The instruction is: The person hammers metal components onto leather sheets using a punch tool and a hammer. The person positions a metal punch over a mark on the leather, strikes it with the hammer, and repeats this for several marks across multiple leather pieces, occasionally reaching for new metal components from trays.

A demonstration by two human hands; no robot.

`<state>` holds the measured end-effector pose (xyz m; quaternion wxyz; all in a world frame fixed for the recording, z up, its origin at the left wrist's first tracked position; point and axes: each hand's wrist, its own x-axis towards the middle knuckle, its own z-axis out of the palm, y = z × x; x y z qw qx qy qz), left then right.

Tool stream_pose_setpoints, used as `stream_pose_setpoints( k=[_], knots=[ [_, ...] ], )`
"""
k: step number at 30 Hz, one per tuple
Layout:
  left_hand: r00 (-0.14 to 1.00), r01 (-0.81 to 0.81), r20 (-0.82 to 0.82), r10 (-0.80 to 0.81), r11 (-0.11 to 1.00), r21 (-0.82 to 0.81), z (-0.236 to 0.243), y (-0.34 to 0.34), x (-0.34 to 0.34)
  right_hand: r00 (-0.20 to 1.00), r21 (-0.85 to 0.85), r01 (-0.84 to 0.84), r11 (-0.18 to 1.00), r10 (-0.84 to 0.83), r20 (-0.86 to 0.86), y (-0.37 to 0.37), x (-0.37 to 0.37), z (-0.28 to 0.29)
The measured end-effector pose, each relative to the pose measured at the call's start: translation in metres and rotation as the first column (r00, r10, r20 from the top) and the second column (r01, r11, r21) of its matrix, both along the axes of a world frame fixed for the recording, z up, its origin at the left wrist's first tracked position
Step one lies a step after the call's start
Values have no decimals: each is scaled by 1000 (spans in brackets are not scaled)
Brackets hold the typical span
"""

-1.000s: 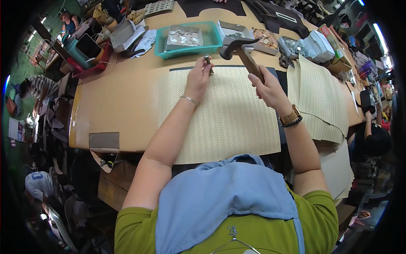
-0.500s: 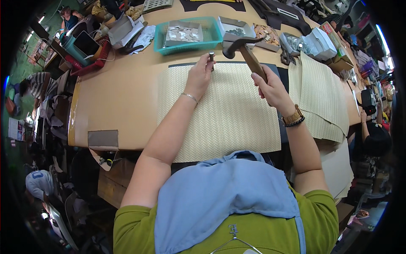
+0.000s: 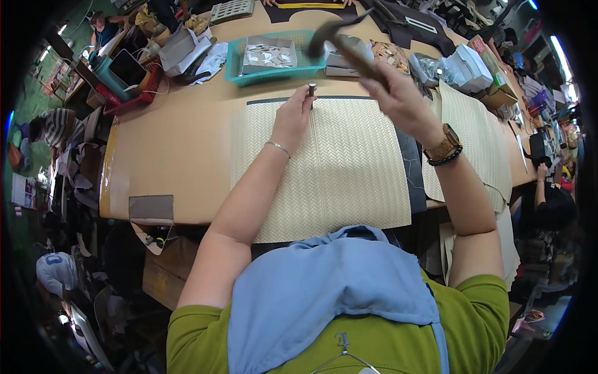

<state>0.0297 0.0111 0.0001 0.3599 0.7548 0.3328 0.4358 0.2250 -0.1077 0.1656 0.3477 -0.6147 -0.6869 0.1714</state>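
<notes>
My left hand (image 3: 294, 117) grips a short metal punch (image 3: 311, 90) upright near the top edge of a cream sheet with a woven herringbone pattern (image 3: 333, 168). My right hand (image 3: 405, 101) is closed on the wooden handle of a claw hammer (image 3: 352, 53), raised above and to the right of the punch; the hammer is slightly blurred. The sheet has a straight seam down its middle and a dark board (image 3: 412, 171) under it. More cream patterned sheets (image 3: 467, 174) lie stacked at the right.
A teal basket (image 3: 233, 65) holding a box of small pieces stands behind the sheet, among other boxes (image 3: 467, 65). A grey patch (image 3: 150, 207) lies at the table's front left. Co-workers (image 3: 103, 31) sit around; another person's hands (image 3: 347, 3) are at the far edge by a yellow strip.
My right hand and hammer have risen and moved toward the far side, with the forearm shifted right. My left hand and punch are nearly in place. A yellow strip now shows at the far edge.
</notes>
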Motion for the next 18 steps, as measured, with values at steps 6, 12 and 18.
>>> stream_pose_setpoints(
  k=[6,12,18],
  knots=[
    [999,1,-38,0,1000,28,-1,4,3,920,183,30,983,44,-390,10,-2,-19],
    [999,-22,-30,20,996,-85,-5,4,2,996,-247,88,965,-82,37,-14,2,-35],
    [962,44,270,29,965,-259,-11,12,7,833,89,531,843,-539,125,-109,106,-104]
  ],
)
